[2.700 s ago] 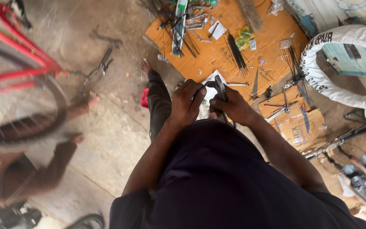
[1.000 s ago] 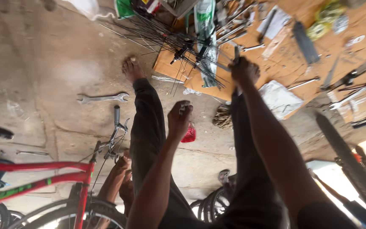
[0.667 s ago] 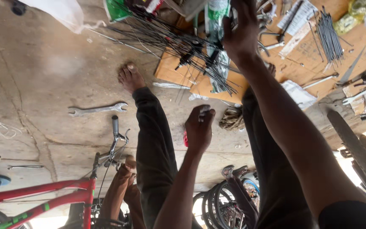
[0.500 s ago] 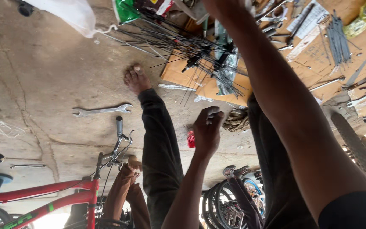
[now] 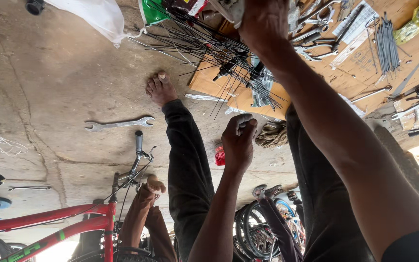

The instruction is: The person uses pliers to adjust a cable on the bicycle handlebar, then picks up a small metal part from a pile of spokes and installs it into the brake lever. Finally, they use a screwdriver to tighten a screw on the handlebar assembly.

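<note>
1. Overhead, the right hand (image 5: 263, 22) is reaching far out over the flat brown cardboard sheet (image 5: 360, 73), its fingers curling around a pale object at the top edge of the view; whether they are truly gripping it cannot be told.
2. Nearer, the left hand (image 5: 238, 140) is hanging in a loose fist just short of that cardboard's near edge, holding nothing visible.
3. Fanning across the cardboard's left corner is a tangled bundle of thin dark wire spokes (image 5: 204, 48), straight and glossy.
4. Well left of the cardboard, a long grey double-ended steel spanner (image 5: 120, 124) is lying flat on the rough, cracked concrete floor (image 5: 49, 87).
5. Between spanner and cardboard, a bare foot (image 5: 159, 90) is resting on the concrete.
6. Beside the cardboard's near edge, a coil of frayed tan rope (image 5: 271, 136) is sitting.
7. Far below the spanner, a smooth red bicycle frame (image 5: 64, 223) is showing.
</note>
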